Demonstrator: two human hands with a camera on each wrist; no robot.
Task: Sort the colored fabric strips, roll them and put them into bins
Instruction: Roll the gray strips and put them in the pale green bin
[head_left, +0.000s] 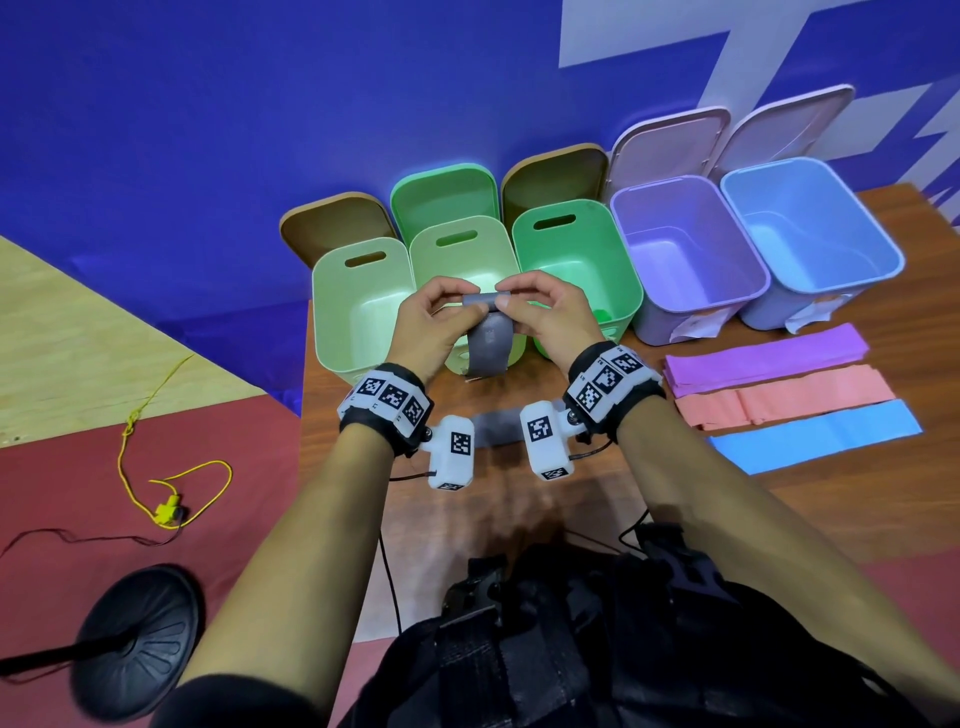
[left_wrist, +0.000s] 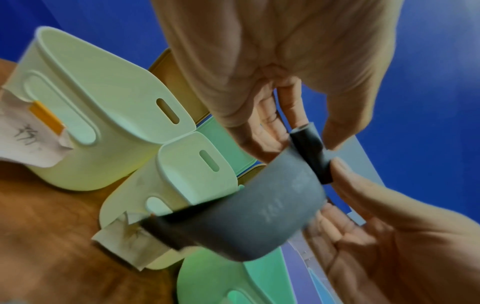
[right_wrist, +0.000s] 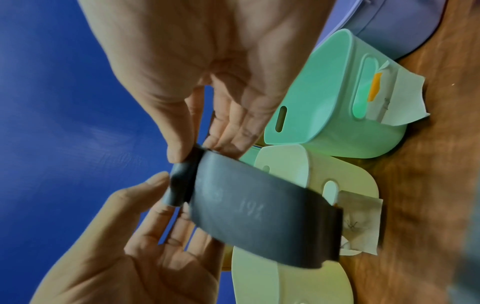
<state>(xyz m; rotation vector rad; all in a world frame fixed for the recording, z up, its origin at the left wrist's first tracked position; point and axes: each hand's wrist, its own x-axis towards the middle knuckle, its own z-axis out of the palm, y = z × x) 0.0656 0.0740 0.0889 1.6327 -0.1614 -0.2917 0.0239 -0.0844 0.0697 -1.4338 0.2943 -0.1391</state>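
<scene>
A grey fabric strip (head_left: 488, 345) is held up in front of the middle pale green bin (head_left: 457, 240). Its top end is wound into a small roll (head_left: 485, 300); the tail hangs down to the table. My left hand (head_left: 467, 307) pinches the roll's left end and my right hand (head_left: 508, 304) pinches its right end. The left wrist view shows the roll (left_wrist: 313, 153) between thumb and fingers, with the tail (left_wrist: 246, 222) curving away. In the right wrist view the roll (right_wrist: 182, 182) sits between both thumbs. A second grey strip (head_left: 498, 427) lies flat under my wrists.
Five open bins stand in a row: pale green (head_left: 358, 312), pale green, green (head_left: 579, 249), purple (head_left: 685, 254), blue (head_left: 810, 223). Purple (head_left: 763, 358), pink (head_left: 784, 397) and blue (head_left: 815, 434) strips lie at the right on the wooden table (head_left: 519, 509). Lids lean against the wall.
</scene>
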